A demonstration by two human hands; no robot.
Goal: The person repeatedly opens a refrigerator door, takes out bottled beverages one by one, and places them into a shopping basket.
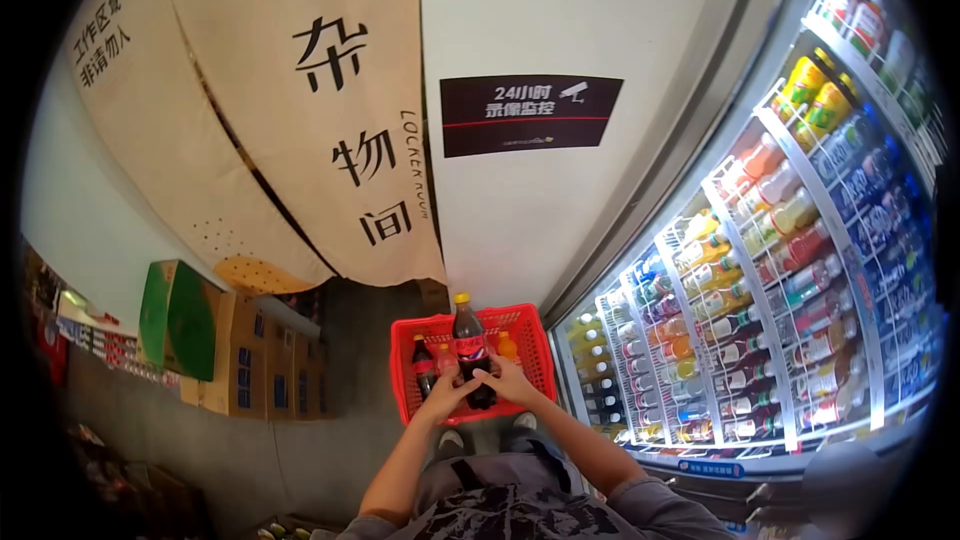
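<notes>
Between both hands, a dark cola bottle [468, 332] with a yellow cap and a red label stands nearly upright over a red plastic basket [403, 328]. My left hand [447, 397] wraps the bottle's lower left side, and my right hand [508, 382] grips it from the right. Inside the basket, a smaller cola bottle [423, 365] with a red cap sits at the left. Beside it is a pinkish bottle [446, 358], partly covered by my left hand. An orange drink bottle [507, 346] shows past my right hand. The bottle's base is close to my fingers.
A lit drinks cooler [700, 320] with several shelves of bottles lines the right side. Cardboard boxes [240, 360] and a green box [178, 322] are stacked at the left. A cloth curtain [300, 140] hangs ahead, beside a white wall with a black sign [530, 115].
</notes>
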